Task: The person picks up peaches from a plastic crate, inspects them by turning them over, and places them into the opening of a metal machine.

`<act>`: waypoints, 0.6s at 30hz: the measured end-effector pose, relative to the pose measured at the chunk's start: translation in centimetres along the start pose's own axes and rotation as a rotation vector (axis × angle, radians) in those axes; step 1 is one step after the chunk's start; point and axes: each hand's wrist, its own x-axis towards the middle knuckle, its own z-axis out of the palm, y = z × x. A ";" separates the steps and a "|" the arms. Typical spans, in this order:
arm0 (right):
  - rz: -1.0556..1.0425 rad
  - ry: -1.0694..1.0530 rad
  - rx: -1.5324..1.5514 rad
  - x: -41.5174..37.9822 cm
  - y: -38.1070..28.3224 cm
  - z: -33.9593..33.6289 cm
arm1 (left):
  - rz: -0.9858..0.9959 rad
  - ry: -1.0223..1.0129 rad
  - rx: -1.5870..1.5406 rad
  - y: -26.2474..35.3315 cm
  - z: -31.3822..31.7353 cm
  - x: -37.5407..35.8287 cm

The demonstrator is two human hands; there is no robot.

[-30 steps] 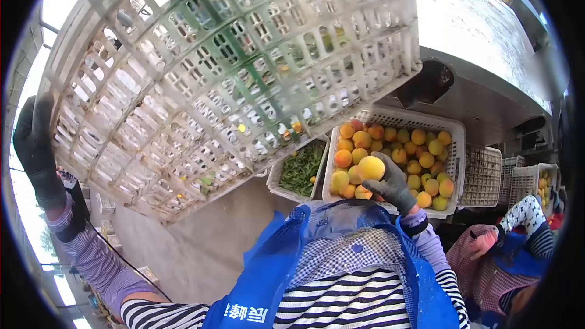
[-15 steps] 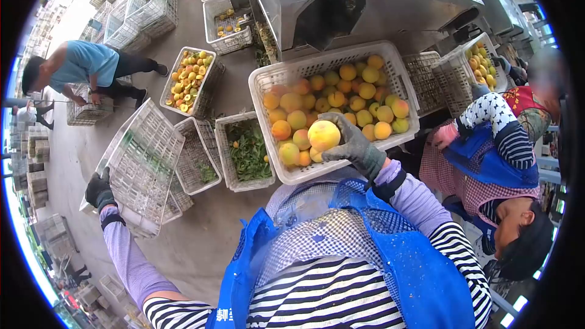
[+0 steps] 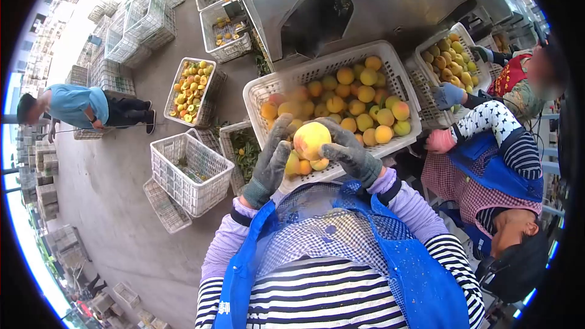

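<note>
A large yellow-orange peach [image 3: 311, 140] is held up over the near side of a white crate [image 3: 255, 94] full of peaches. My right hand [image 3: 356, 159], in a dark grey glove, grips this peach from its right side. On its left, my gloved left hand [image 3: 268, 167] is raised with fingers and thumb apart; I see nothing inside it. Below and around both hands lie more yellow and orange peaches [image 3: 365, 120] in the crate.
A white crate [image 3: 194, 190] stands at left, beside a crate of green leaves [image 3: 245, 153]. Farther back is a crate of cut fruit [image 3: 191, 88]. A metal machine [image 3: 390, 9] rises behind. Co-workers sit at right near another peach crate [image 3: 472, 41]; a person in blue [image 3: 76, 106] stands far left.
My left hand has let go of the white crate at the left and come over beside the peach. That crate now stands upright on the floor. The peach has shifted slightly left.
</note>
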 end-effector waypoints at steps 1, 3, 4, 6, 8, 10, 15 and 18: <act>0.006 -0.017 -0.070 0.0 0.3 -0.7 | 0.067 -0.026 0.060 0.1 0.7 0.8; 0.020 0.047 -0.035 0.2 0.2 -0.9 | 0.052 -0.030 0.046 1.0 1.9 2.0; 0.028 0.073 -0.017 0.4 0.1 -0.7 | 0.045 -0.025 0.041 1.1 2.3 2.4; -0.037 0.170 -0.032 0.9 0.1 -0.7 | 0.002 0.022 0.027 0.7 2.4 3.4; -0.052 0.196 -0.110 1.3 1.6 -1.6 | -0.030 0.058 -0.021 0.3 2.7 4.1; -0.099 0.255 -0.218 1.4 2.3 -1.1 | -0.116 0.144 -0.091 -0.9 2.4 5.0; -0.275 0.512 -0.969 2.6 0.6 -1.1 | -0.234 0.263 -0.263 -1.4 3.0 7.9; -0.383 0.543 -1.023 3.8 0.2 -1.8 | -0.060 0.271 0.039 -0.5 3.7 9.4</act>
